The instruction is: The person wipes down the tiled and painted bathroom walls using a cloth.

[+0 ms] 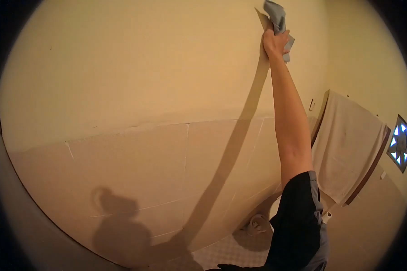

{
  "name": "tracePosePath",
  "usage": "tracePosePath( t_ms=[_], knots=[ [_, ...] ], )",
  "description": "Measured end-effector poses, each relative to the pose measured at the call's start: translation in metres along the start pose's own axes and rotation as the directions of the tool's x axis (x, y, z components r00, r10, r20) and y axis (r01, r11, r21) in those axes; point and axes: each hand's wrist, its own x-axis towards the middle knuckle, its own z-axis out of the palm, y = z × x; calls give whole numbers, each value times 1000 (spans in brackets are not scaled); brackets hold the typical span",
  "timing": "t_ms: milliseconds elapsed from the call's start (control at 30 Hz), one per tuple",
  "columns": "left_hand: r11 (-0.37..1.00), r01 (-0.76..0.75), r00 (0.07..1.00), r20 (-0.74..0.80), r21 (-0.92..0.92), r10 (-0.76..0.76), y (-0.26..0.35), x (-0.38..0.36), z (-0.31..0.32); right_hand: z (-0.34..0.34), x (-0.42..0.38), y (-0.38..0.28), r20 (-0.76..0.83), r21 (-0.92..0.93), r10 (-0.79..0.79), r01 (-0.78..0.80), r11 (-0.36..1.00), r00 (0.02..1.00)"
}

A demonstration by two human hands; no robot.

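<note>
High up on the painted yellow wall (pixel 158 67), my right hand (pixel 275 43) is closed around a grey cloth (pixel 278 16). One part of the cloth sticks up above my fingers, and another hangs out below them on the right. My right arm is stretched upward at full length, in a short dark sleeve (pixel 298 212). Whether the cloth is pressed flat on the wall cannot be made out. My left hand is out of the frame.
Pinkish tiles (pixel 158 167) cover the lower wall. A pale towel (pixel 348 140) hangs at the right, near a patterned vent block (pixel 399 144). Low down are a paper roll (pixel 328 217), a small bin-like container (pixel 257 224) and the checkered floor (pixel 226 253).
</note>
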Motion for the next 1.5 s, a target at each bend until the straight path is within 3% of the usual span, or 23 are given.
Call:
tracePosePath(
  t_ms=[67, 100, 233, 367, 433, 500, 533, 600, 633, 733, 800, 833, 900, 1033, 1167, 1233, 1267, 1333, 1500],
  knots=[
    [1000, 9, 1000, 3, -25, -8, -8, 0, 5, -1, 1, -1, -63, 98, 160, -153, 983, 985],
    [999, 12, 1000, 8, -36, -12, -10, 2, 6, -8, 4, -2, 39, 105, 221, -224, 969, 975],
    [996, 44, 999, 23, -79, -42, -4, 8, -3, -3, 13, -17, -23, 151, 315, -308, 939, 949],
    [987, 113, 994, 8, -114, -113, -9, 21, -10, -3, 30, -54, -32, 173, 306, -296, 939, 952],
    [980, 146, 989, 0, -133, -147, -16, 25, -8, 1, 39, -76, 19, 155, 114, -116, 981, 993],
    [972, 178, 984, -2, -156, -181, -12, 31, -11, 14, 54, -85, 70, 19, -169, 168, 986, 983],
    [967, 193, 981, -1, -168, -196, -10, 34, -6, 24, 52, -90, -63, 249, -310, 316, 916, 949],
    [956, 225, 974, 8, -190, -227, -3, 37, -4, 41, 40, -79, -38, 8, -507, 508, 861, 861],
    [950, 242, 970, 14, -198, -244, -4, 33, -3, 35, 29, -70, -45, 118, -596, 596, 794, 802],
    [931, 284, 958, 33, -229, -284, 1, 31, -4, 26, 8, -28, -37, 86, -654, 654, 751, 756],
    [915, 312, 949, 52, -255, -310, 11, 27, -4, 15, -8, 3, -117, 36, -668, 675, 737, 735],
    [906, 329, 944, 64, -267, -324, 13, 21, 0, 7, -8, 15, -41, 141, -539, 539, 831, 841],
    [888, 355, 934, 84, -292, -346, 23, 14, 3, 4, 9, 44, -49, 181, -344, 347, 920, 938],
    [850, 401, 915, 106, -341, -390, 27, 10, 11, 0, 38, 34, -60, 102, 27, -21, 995, 998],
    [806, 449, 891, 132, -386, -434, 35, 9, 7, 2, 57, -7, -59, 25, -29, 31, 999, 998],
    [784, 467, 882, 145, -409, -449, 37, 9, 13, 17, 70, 2, -203, 164, -150, 184, 969, 968],
    [773, 475, 877, 154, -421, -455, 38, 8, 18, 16, 74, 10, -203, 162, -150, 184, 969, 968],
    [749, 493, 868, 190, -443, -458, 44, 2, 28, 16, 80, 30, 18, 42, -303, 302, 952, 953],
    [691, 536, 841, 237, -485, -486, 56, -1, 28, 17, 80, 33, -8, 110, -305, 304, 946, 952]
  ],
)
